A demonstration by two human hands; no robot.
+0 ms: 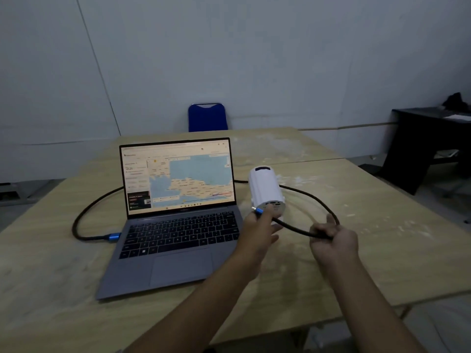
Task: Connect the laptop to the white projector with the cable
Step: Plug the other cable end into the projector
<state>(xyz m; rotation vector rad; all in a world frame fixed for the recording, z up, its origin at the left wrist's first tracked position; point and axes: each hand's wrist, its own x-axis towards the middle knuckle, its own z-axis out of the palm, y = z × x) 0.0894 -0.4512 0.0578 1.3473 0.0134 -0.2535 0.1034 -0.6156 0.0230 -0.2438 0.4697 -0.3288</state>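
An open grey laptop (175, 225) shows a map on its screen. A black braided cable (84, 212) has one blue plug (114, 236) at the laptop's left side and loops behind the screen. The white projector (265, 189) stands just right of the laptop, its port face turned toward me. My left hand (257, 233) pinches the cable's other blue plug (258, 211) at the projector's lower left corner, the plug tip still outside the ports. My right hand (334, 240) grips the cable a little further back.
The wooden table (356, 250) has pale smudges on its right half. A blue chair (207, 117) stands behind the far edge. A dark desk (420, 138) with papers sits at the right wall.
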